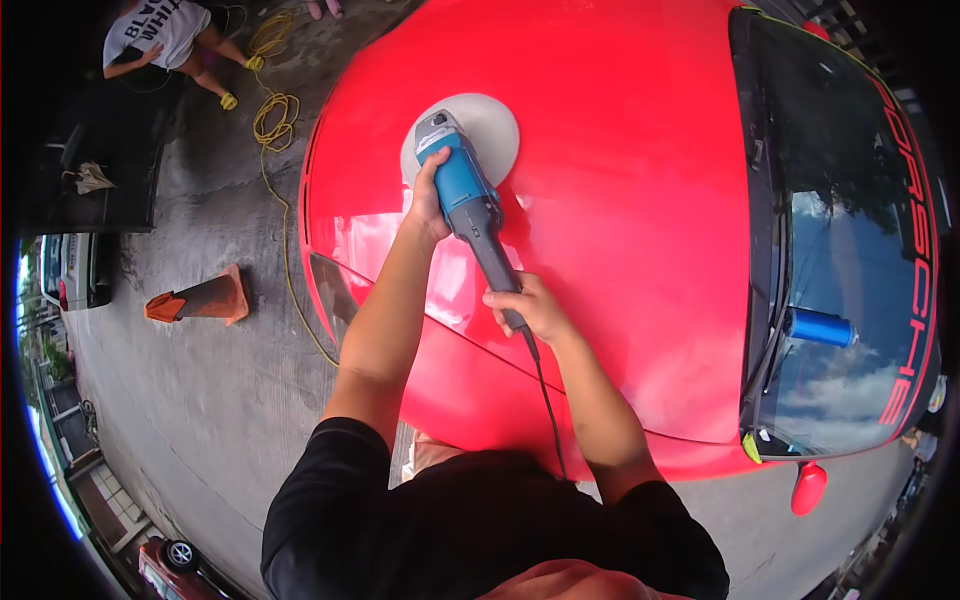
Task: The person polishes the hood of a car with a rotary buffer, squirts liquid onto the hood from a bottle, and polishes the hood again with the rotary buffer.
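A blue and dark grey car polisher (464, 180) lies across the red car hood (620, 200), its round whitish pad (497, 135) against the paint. My left hand (429, 198) is closed around the blue body near the head, thumb on top. Farther back, my right hand (535, 307) grips the dark rear handle. From the handle's end a black cord (548, 395) runs down toward my body. The underside of the pad is hidden, and I cannot tell whether it is spinning.
The windshield (830, 220) at right carries a blue bottle-like cylinder (821, 327). A red side mirror (808, 488) juts out below. On the left, an orange traffic cone (200, 298) and a yellow cord (275, 122) lie on the concrete. Another person (170, 40) stands at upper left.
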`<state>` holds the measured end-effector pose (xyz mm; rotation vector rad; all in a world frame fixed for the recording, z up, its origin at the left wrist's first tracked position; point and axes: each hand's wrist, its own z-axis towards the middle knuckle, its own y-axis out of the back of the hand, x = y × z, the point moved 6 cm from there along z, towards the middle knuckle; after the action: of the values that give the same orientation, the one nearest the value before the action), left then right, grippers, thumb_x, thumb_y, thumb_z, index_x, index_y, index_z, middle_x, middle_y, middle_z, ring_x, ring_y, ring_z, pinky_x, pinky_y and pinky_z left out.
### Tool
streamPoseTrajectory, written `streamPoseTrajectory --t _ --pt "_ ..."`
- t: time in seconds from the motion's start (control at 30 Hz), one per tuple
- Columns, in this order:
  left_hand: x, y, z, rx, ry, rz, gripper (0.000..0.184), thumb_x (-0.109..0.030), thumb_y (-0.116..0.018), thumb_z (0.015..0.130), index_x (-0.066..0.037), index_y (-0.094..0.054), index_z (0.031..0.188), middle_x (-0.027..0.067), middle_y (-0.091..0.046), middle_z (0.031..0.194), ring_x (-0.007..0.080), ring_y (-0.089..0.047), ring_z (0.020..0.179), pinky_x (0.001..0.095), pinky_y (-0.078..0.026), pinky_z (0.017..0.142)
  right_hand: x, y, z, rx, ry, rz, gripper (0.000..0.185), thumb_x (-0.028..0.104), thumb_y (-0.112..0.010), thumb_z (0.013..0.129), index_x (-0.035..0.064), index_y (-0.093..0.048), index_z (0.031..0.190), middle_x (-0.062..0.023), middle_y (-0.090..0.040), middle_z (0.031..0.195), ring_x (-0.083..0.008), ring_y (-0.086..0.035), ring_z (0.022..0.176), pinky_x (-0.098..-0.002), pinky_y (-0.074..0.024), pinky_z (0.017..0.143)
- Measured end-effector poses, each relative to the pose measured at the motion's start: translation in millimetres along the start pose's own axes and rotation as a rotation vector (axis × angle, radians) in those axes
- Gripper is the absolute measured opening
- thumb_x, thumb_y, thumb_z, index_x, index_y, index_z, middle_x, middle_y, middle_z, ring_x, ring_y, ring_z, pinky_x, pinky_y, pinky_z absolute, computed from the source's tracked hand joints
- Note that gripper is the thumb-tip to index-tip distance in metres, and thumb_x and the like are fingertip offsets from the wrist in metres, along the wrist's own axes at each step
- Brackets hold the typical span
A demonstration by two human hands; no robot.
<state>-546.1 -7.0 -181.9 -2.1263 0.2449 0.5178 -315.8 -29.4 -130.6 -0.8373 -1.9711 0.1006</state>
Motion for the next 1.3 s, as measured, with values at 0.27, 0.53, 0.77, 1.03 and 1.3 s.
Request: streamPoseTrajectory --t 0.27,0.53,0.77,1.03,1.3 --pt "20.0 -54.4 35.7 0.048 -0.003 0.051 0.069 -0.054 -0.077 0.091 -0.003 -0.058 0.133 0.0175 -0.069 0.109 0.0335 -0.075 0.095 0.0503 -0.064 0.088 23.5 43.1 -20.3 -0.093 0.058 -0.010 0.025 0.020 -0.081 0.092 0.0006 -0.067 0.097 -0.0072 -0.065 0.070 -0.0169 -0.062 0.052 -0.0316 -0.0501 0.049" --pt "123.7 -251.0 77.5 0.280 0.169 0.234 0.068 -0.048 -0.082 0.088 0.000 -0.059 0.130 0.0173 -0.069 0.106 0.0316 -0.076 0.091 0.0491 -0.066 0.081 49.3 138.5 -117.2 -0.452 0.262 0.179 0.035 0.024 -0.076 0.096 -0.0032 -0.065 0.114 -0.0109 -0.064 0.074 -0.0204 -0.061 0.054 -0.0319 -0.0496 0.050" --pt "184.9 -350.3 95.0 0.330 0.179 0.377 0.082 -0.038 -0.087 0.083 0.009 -0.053 0.141 0.0234 -0.068 0.118 0.0340 -0.077 0.099 0.0504 -0.068 0.083 62.0 189.3 -169.0 -0.618 0.405 0.245 0.032 0.024 -0.071 0.100 -0.0028 -0.064 0.116 -0.0118 -0.062 0.072 -0.0221 -0.059 0.051 -0.0329 -0.0475 0.048" --pt "117.9 -316.2 147.8 0.268 0.140 0.417 0.072 -0.043 -0.082 0.086 0.002 -0.058 0.136 0.0216 -0.070 0.115 0.0329 -0.077 0.095 0.0499 -0.068 0.083 99.9 176.9 -93.6 -0.522 0.358 0.210 0.035 0.026 -0.070 0.102 -0.0038 -0.062 0.118 -0.0111 -0.063 0.074 -0.0208 -0.059 0.051 -0.0322 -0.0459 0.048" --pt "21.1 -242.0 188.4 0.187 0.045 0.307 0.060 -0.041 -0.079 0.090 -0.001 -0.059 0.130 0.0181 -0.072 0.110 0.0322 -0.077 0.091 0.0489 -0.067 0.082 138.3 147.1 -5.2 -0.385 0.286 0.122 0.032 0.030 -0.078 0.100 0.0012 -0.064 0.107 -0.0075 -0.065 0.074 -0.0163 -0.060 0.053 -0.0299 -0.0443 0.048"
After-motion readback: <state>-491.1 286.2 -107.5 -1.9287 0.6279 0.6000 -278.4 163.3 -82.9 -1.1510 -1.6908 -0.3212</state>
